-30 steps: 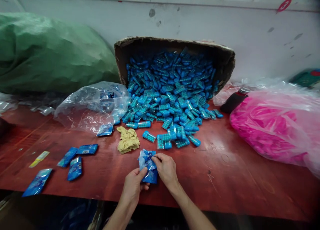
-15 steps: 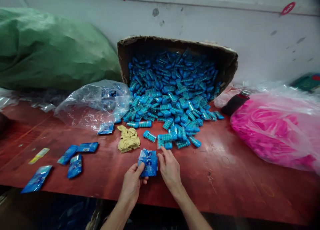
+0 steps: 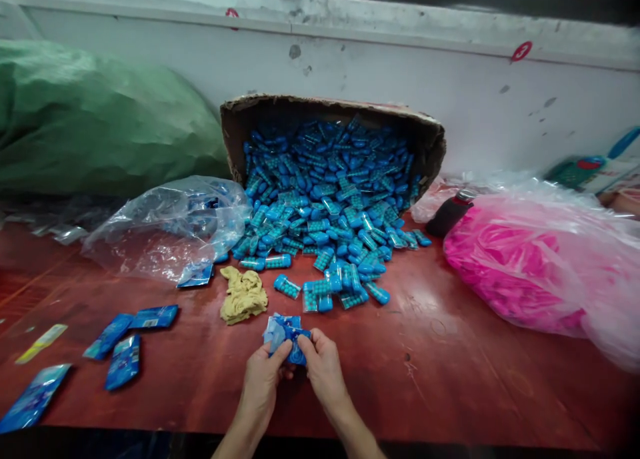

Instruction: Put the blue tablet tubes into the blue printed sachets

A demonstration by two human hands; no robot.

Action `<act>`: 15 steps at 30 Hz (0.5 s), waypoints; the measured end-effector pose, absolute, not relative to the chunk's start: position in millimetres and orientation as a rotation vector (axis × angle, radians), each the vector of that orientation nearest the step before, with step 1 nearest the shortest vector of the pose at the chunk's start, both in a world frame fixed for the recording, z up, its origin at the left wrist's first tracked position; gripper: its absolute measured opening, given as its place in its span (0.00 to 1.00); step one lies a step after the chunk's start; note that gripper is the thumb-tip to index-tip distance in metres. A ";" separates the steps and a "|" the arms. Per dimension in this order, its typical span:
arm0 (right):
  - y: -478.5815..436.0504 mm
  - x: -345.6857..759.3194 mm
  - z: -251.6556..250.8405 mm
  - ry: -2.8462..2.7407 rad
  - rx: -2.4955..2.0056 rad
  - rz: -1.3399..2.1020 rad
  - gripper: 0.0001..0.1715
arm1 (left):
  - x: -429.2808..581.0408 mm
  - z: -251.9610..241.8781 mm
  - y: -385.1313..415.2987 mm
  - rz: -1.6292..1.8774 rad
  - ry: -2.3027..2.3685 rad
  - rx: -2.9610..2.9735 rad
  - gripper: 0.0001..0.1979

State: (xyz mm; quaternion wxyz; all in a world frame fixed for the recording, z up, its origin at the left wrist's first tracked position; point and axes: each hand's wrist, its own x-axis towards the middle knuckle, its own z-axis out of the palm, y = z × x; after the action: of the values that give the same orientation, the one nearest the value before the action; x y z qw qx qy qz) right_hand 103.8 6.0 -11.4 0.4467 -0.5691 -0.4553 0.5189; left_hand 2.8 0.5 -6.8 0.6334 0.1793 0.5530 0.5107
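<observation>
Small blue printed packets (image 3: 284, 326), seemingly a thin stack, are held between my two hands near the table's front edge. My left hand (image 3: 263, 379) pinches them from the left with the thumb on top. From the right, my right hand (image 3: 323, 366) grips their edge between thumb and fingers. Just beyond lies a crumpled yellow cloth-like lump (image 3: 244, 296). Behind it, clear blue-capped tubes of small teal balls (image 3: 325, 199) spill out of a tipped cardboard box (image 3: 434, 146). Several blue packets (image 3: 123, 362) rest on the table to the left.
On the red table (image 3: 450, 379) a clear plastic bag (image 3: 150, 236) lies left of the box, before a large green sack (image 3: 100, 119). At right are a dark bottle (image 3: 450, 212) and a bag of bright pink items (image 3: 510, 259). A yellow-and-white strip (image 3: 43, 344) lies far left.
My right hand has come in from beside the packets and now grips their right edge. The view has tilted up and shifted to the right.
</observation>
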 end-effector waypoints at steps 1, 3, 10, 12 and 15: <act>4.2 102.5 -11.7 -1.134 -1.420 1.254 0.15 | 2.5 -7.7 1.7 1.160 1.261 0.434 0.14; 1.8 100.4 -11.0 -1.160 -1.431 1.201 0.16 | 2.0 -8.7 3.9 1.150 1.265 0.462 0.14; 1.6 103.5 -4.2 -1.249 -1.436 1.152 0.18 | -5.6 -1.4 0.0 1.021 1.109 0.390 0.16; 1.8 108.6 2.6 -1.376 -1.427 1.118 0.20 | -9.3 1.6 -3.0 1.007 1.087 0.372 0.14; 11.2 119.5 20.0 -1.697 -1.468 0.896 0.19 | -12.7 4.6 -5.4 1.024 1.131 0.333 0.14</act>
State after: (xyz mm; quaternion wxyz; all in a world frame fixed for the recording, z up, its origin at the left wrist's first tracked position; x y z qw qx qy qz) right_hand 119.5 11.2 20.0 0.3550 -0.5679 -0.6567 0.3466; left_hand -12.7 -5.4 4.6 0.7104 0.1499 0.5097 0.4616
